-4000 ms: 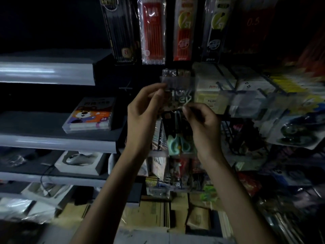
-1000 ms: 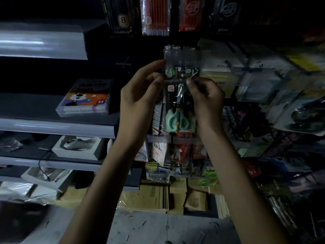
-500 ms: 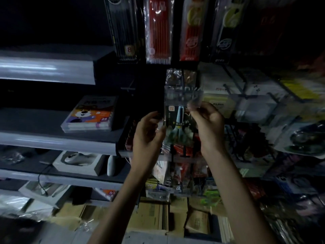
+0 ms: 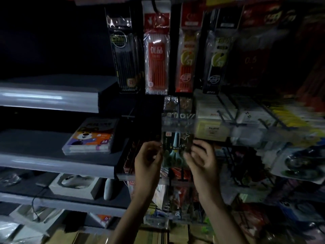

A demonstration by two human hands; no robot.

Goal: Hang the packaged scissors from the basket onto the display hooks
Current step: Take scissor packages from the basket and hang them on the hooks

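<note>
Scissors pack at the display rack, a hand on either side

Scissors pack [image 4: 176, 147] hangs upright between the two raised hands, in the middle of the rack. Left hand [image 4: 147, 162]: fingers curled, tips at the pack's left edge; whether they pinch it cannot be told. Right hand [image 4: 204, 164]: blurred fingers loosely bent over the pack's lower right corner; a grip cannot be told either. The top of the pack runs up behind a clear strip [image 4: 177, 123] that crosses the rack, so its hook is hidden. More packs hang below the hands, too dim to name. Just right of the strip sit pale boxes [image 4: 212, 127] with dark wire hooks [image 4: 226, 118] jutting over them. Above hang four long pen packs [image 4: 156, 55], side by side. To the left run grey shelves [image 4: 52, 161]; one bears a flat box with a cartoon dog [image 4: 89, 136], and the next one down bears a computer mouse [image 4: 73, 181] in a white tray
</note>
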